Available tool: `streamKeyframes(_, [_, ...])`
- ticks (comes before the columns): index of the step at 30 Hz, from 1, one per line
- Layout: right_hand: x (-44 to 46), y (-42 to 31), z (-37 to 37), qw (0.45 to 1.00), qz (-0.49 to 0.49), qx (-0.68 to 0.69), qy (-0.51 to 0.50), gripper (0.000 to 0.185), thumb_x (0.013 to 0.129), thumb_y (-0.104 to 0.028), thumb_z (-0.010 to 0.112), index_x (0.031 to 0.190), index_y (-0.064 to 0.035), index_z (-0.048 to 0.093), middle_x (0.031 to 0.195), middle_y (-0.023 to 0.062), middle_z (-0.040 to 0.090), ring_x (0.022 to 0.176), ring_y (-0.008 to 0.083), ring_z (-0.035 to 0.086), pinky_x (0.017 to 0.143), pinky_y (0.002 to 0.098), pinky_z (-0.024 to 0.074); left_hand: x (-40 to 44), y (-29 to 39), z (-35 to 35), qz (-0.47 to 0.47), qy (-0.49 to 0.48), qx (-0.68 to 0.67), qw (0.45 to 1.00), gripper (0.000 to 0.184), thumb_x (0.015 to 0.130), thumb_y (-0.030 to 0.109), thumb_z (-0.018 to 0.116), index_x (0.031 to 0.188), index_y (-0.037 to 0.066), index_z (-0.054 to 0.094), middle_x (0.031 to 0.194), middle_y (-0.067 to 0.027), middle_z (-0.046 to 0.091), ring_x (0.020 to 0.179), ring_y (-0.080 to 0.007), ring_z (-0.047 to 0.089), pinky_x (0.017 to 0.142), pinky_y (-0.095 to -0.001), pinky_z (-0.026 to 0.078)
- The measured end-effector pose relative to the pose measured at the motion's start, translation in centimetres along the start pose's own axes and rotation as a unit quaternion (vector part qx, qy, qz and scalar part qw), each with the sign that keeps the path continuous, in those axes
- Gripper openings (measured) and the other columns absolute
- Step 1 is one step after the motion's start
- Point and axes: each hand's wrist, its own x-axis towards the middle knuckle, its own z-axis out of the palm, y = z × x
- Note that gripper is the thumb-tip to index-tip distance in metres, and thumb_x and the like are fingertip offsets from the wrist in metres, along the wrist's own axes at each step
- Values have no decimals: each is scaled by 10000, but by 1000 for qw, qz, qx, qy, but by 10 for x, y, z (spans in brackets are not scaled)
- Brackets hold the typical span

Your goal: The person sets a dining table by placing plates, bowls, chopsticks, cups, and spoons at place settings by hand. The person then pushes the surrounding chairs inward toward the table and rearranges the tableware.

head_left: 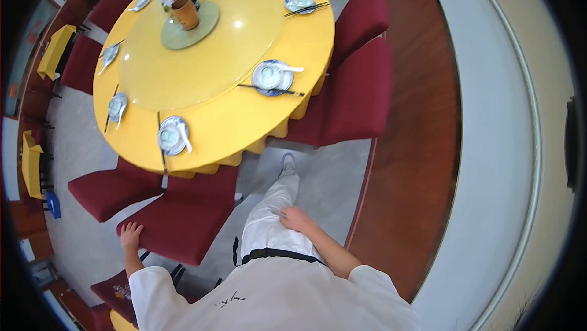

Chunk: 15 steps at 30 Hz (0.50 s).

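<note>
My left hand point(130, 235) rests over the edge of a dark red upholstered chair point(183, 224), its fingers hooked on the fabric. That chair stands at the near side of a round table with a yellow cloth point(226, 138). My right hand point(296, 219) is beside my thigh, against the white trousers point(269, 221), with its fingers curled in. Whatever those fingers may hold is hidden. Closest on the table above the chair is a place setting point(172, 136) with a plate, a glass bowl, a white spoon and black chopsticks.
A glass turntable point(226, 44) carries a brown cup-like container point(185, 13) on a small disc. Several more settings ring the table. Another red chair point(119, 187) stands to the left, and two point(354, 95) stand at right beside a wooden wall panel point(409, 147). Yellow-covered furniture point(32, 163) lines the far left.
</note>
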Motion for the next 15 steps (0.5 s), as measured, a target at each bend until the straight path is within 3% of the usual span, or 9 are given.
streamKeyframes(2, [-5, 30, -40, 999, 32, 36, 22, 402, 891, -296, 621, 1174, -17, 679, 1139, 232, 685, 1081, 406, 642, 945, 475, 506, 31, 5, 14, -82, -99, 68, 989, 389, 1015, 329, 415, 1375, 369, 556, 1491, -67, 493, 1422, -306, 395, 1168, -535, 261])
streamKeyframes(5, [-13, 77, -111, 990, 107, 58, 68, 399, 898, -287, 619, 1182, -13, 677, 1161, 237, 679, 1106, 402, 637, 971, 469, 497, 98, 108, -70, -278, -301, 148, 900, 421, 1024, 337, 475, 1423, 233, 558, 1540, -90, 453, 1459, -351, 353, 1129, -628, 294])
streamKeyframes(6, [-18, 93, -137, 987, 111, 41, 106, 394, 898, -284, 617, 1184, -19, 678, 1161, 237, 679, 1112, 406, 634, 976, 474, 494, 136, 133, -76, -233, -351, 62, 905, 434, 987, 283, 535, 1397, 150, 585, 1528, -104, 468, 1423, -347, 418, 1101, -614, 362])
streamKeyframes(7, [-24, 108, -165, 982, 116, 22, 145, 390, 898, -280, 616, 1186, -26, 679, 1160, 236, 680, 1118, 409, 631, 982, 478, 491, 153, 177, -113, -120, -289, -68, 947, 402, 934, 218, 572, 1319, 125, 645, 1416, -142, 573, 1304, -337, 553, 1068, -518, 449])
streamKeyframes(8, [-29, 125, -196, 979, 127, 12, 161, 381, 897, -282, 615, 1177, -32, 683, 1168, 236, 676, 1112, 410, 632, 971, 479, 495, 209, 201, -80, 235, -185, -43, 953, 362, 885, 187, 567, 1203, 64, 687, 1273, -200, 642, 1181, -361, 617, 1006, -445, 500])
streamKeyframes(9, [-33, 140, -227, 975, 139, 2, 174, 373, 896, -283, 615, 1169, -38, 687, 1176, 236, 672, 1106, 410, 632, 961, 479, 500, 255, 257, -93, 310, -111, -141, 934, 340, 850, 182, 570, 1128, 24, 685, 1195, -238, 647, 1101, -410, 616, 964, -452, 506])
streamKeyframes(11, [-52, 130, -300, 962, 181, -54, 195, 353, 878, -245, 630, 1154, -33, 686, 1109, 235, 684, 1069, 410, 641, 931, 460, 516, 276, 382, -206, 311, 44, -341, 886, 315, 855, 222, 585, 1060, 3, 683, 1091, -269, 663, 1058, -434, 616, 938, -479, 498])
streamKeyframes(13, [-59, 140, -351, 949, 146, -97, 261, 290, 844, -155, 655, 1093, -12, 691, 989, 218, 691, 1005, 397, 656, 907, 436, 530, 291, 476, -302, 309, 12, -338, 889, 377, 872, 238, 644, 1161, -4, 661, 1127, -243, 680, 1103, -404, 626, 979, -447, 491])
streamKeyframes(15, [-59, 145, -395, 941, 118, -95, 302, 340, 828, -107, 665, 1161, -34, 657, 1089, 208, 665, 1070, 384, 627, 950, 451, 508, 279, 556, -385, 365, 87, -475, 796, 433, 930, 303, 655, 1228, -11, 639, 1215, -205, 668, 1137, -364, 629, 992, -420, 496])
